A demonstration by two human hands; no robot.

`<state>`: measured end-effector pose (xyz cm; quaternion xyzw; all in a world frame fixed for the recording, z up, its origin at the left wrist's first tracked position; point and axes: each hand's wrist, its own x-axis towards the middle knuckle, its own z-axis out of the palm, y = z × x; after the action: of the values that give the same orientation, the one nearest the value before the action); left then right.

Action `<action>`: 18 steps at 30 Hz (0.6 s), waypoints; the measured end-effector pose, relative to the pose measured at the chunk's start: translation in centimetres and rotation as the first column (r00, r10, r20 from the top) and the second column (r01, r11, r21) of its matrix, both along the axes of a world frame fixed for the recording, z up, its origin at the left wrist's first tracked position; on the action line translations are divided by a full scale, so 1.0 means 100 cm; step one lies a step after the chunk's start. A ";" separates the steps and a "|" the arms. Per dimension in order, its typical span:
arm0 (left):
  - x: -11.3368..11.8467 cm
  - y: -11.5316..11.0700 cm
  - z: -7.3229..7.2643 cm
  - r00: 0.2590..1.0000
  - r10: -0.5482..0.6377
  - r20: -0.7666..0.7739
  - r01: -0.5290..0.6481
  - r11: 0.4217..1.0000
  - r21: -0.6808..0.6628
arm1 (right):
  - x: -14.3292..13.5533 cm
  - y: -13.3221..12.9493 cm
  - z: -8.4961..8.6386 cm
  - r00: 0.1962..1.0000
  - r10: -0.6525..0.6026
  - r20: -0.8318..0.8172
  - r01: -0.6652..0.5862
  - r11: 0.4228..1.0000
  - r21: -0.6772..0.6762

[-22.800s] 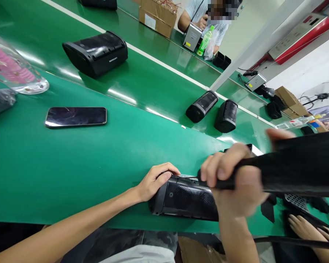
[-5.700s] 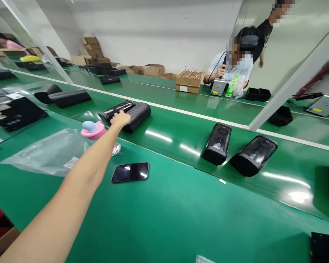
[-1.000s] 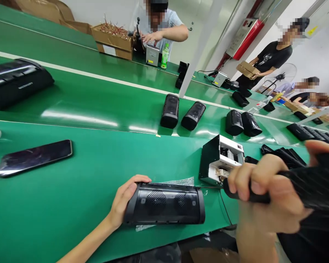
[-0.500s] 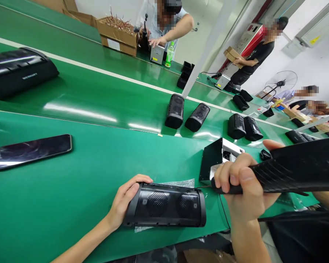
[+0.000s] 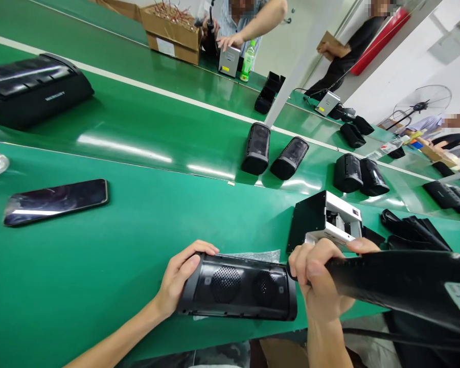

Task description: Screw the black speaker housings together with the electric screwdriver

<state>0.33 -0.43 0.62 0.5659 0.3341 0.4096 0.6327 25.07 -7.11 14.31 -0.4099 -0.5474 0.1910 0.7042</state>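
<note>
Close to the near edge of the green table (image 5: 145, 214), a black speaker case (image 5: 249, 286) is lying with its perforated side up, some clear plastic wrap (image 5: 258, 254) poking out from under it. Left hand (image 5: 178, 278) has a grip on the case's left end, thumb and fingers hooked over the top corner. Right hand (image 5: 318, 271) is wrapped around a chunky black tool (image 5: 398, 278), front end right by the case's right end; tip's hidden, so can't tell if it's touching. Just behind that hand sits a black-and-white machine (image 5: 308, 220), with some folded black stuff (image 5: 414, 230) to its right. Phone (image 5: 57, 203) is flat on the table, way over left and nearer the far edge. Past that edge, on a glossy green strip (image 5: 157, 122), you've got a big black unit (image 5: 38, 92) at left plus two smaller ones: an upright speaker (image 5: 256, 148) and a tilted speaker (image 5: 291, 157).
</note>
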 end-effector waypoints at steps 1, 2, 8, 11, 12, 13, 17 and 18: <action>0.000 0.000 0.001 1.000 0.001 -0.007 -0.001 1.000 0.000 | 0.000 0.001 0.000 1.000 0.000 -0.003 0.000 1.000 0.002; 0.001 0.001 0.002 1.000 0.003 -0.013 -0.003 1.000 0.004 | -0.001 0.002 -0.001 1.000 -0.001 -0.007 0.001 1.000 0.005; 0.001 0.002 0.007 0.997 0.031 -0.064 -0.031 1.000 0.007 | -0.008 0.011 0.000 0.990 -0.118 -0.073 0.118 0.993 -0.006; -0.001 0.001 0.009 0.992 0.046 -0.115 -0.048 0.999 -0.012 | -0.002 0.003 0.021 0.977 -0.183 -0.107 0.186 0.982 0.024; -0.002 0.000 0.009 0.991 0.049 -0.122 -0.051 0.999 -0.019 | 0.003 -0.003 0.032 0.967 -0.219 -0.127 0.227 0.973 0.048; -0.002 0.000 0.009 0.991 0.049 -0.124 -0.053 0.998 -0.026 | 0.010 -0.010 0.043 0.956 -0.263 -0.129 0.274 0.959 0.076; -0.001 0.000 0.010 0.993 0.043 -0.112 -0.051 0.996 -0.070 | 0.053 -0.032 0.080 0.828 -0.559 -0.046 0.559 0.815 0.155; -0.001 0.000 0.011 0.993 0.044 -0.106 -0.052 0.996 -0.074 | 0.065 -0.033 0.083 0.784 -0.619 -0.043 0.617 0.770 0.161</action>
<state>0.24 -0.45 1.67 0.5534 0.3956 0.3815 0.6258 31.58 -10.40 22.58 -0.5080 -0.4005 -0.0999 0.7560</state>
